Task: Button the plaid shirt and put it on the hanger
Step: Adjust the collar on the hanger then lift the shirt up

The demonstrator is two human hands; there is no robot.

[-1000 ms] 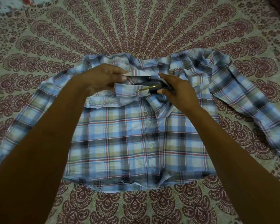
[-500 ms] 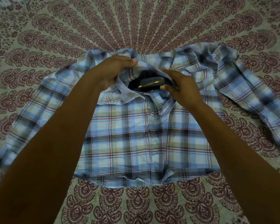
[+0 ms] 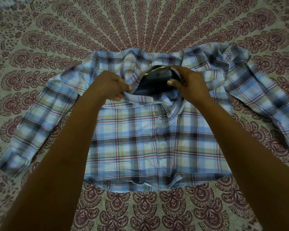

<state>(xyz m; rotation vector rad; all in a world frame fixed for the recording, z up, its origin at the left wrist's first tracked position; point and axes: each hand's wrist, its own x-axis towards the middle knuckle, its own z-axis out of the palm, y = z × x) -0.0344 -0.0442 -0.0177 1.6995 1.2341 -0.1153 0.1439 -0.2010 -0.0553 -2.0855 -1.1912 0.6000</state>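
One plaid shirt (image 3: 140, 139) lies front-up across the middle of the frame on a patterned bedsheet (image 3: 140, 22), both sleeves spread toward the left and right edges. Two buttons show down its placket, both fastened. Two hands work at the collar, upper centre. The left hand (image 3: 110, 85) pinches the collar's near edge. The right hand (image 3: 188, 80) is closed around one dark hanger (image 3: 157, 77), its brass-coloured hook curving at the top, set inside the neck opening.
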